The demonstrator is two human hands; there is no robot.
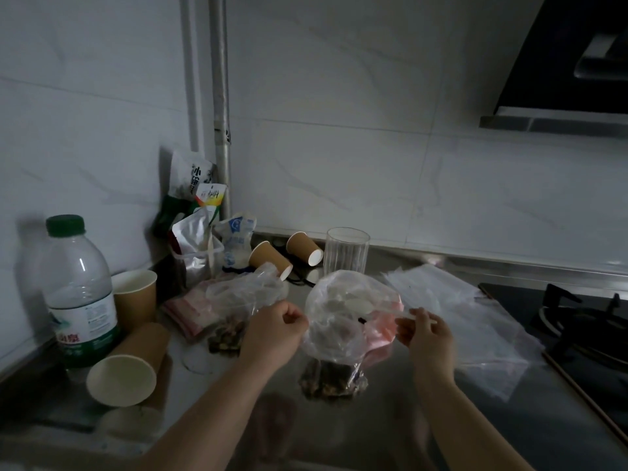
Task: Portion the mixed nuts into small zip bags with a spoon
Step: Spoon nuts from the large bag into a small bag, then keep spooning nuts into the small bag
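Left hand (272, 329) fingers curled and pinching, right hand (426, 331) pinching too, both forearms reaching forward

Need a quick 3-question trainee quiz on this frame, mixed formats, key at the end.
1. True or false: both hands pinch the clear plastic bag.
2. Which item stands upright behind that bag? A) drinking glass B) kettle C) bowl
3. Fill in: the bottle at the far left has a ____ cap.

Key: 1 true, left hand and right hand each pinch an edge; 2 A, the drinking glass; 3 green.
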